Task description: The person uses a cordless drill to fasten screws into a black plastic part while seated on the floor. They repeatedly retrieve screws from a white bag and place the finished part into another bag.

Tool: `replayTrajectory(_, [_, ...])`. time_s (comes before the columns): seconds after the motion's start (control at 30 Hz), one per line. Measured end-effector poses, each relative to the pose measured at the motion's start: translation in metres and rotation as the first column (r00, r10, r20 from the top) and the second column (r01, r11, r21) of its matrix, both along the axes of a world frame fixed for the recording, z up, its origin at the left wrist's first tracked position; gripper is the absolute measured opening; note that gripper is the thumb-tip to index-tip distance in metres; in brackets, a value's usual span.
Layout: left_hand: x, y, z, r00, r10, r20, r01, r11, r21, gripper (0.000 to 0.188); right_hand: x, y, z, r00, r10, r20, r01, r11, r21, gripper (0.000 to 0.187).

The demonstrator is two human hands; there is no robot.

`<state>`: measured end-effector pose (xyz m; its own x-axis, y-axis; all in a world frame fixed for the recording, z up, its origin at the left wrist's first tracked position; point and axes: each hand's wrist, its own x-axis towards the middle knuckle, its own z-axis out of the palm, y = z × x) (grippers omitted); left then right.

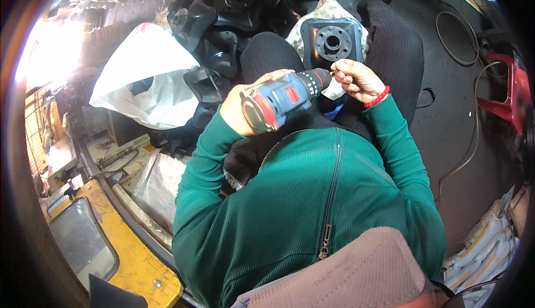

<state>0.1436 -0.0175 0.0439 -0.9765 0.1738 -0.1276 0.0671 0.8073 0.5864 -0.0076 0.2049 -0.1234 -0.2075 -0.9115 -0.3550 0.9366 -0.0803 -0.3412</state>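
Note:
My left hand (pixel 240 109) is wrapped round a blue and black cordless drill (pixel 287 97), held across my lap with its chuck pointing right. My right hand (pixel 359 81), with a red bead bracelet at the wrist, is closed in a pinch at the chuck's tip. A small brassy piece shows between those fingertips and the chuck; whether it is a bit or a fastener I cannot make out. Just beyond both hands, between my knees, sits a black moulded part (pixel 333 43) with a square flange and a round, holed hub. White cloth or plastic lies around it.
Several similar black parts (pixel 234 4) are piled at the far left. A white plastic bag (pixel 146 79) lies open beside my left knee. To the right are a red stool (pixel 504 93) and a loose cable (pixel 475 124). A yellow machine panel (pixel 120 246) stands at the near left.

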Motion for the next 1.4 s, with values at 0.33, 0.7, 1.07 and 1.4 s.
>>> replayTrajectory(0.33, [-0.009, -0.025, -0.011, 0.983, 0.185, -0.002, -0.185, 0.982, -0.033, 0.059, -0.018, -0.004, -0.042, 0.713, -0.353, -0.606, 0.674, 0.586, 0.451, 0.033])
replayTrajectory(0.7, [-0.039, -0.030, -0.032, 0.922, 0.347, 0.173, -0.370, 0.920, 0.129, 0.050, -0.039, -0.038, -0.095, 0.692, -0.060, -0.720, 0.544, 0.698, 0.465, 0.036])
replayTrajectory(1.07, [-0.066, -0.030, -0.028, 0.927, 0.290, 0.238, -0.304, 0.952, 0.026, 0.053, -0.029, -0.035, -0.053, 0.695, -0.270, -0.666, 0.599, 0.729, 0.330, 0.027])
replayTrajectory(1.4, [-0.094, -0.037, -0.028, 0.929, 0.279, 0.244, -0.319, 0.937, 0.141, 0.057, -0.029, -0.048, -0.061, 0.624, -0.228, -0.747, 0.650, 0.682, 0.335, 0.035])
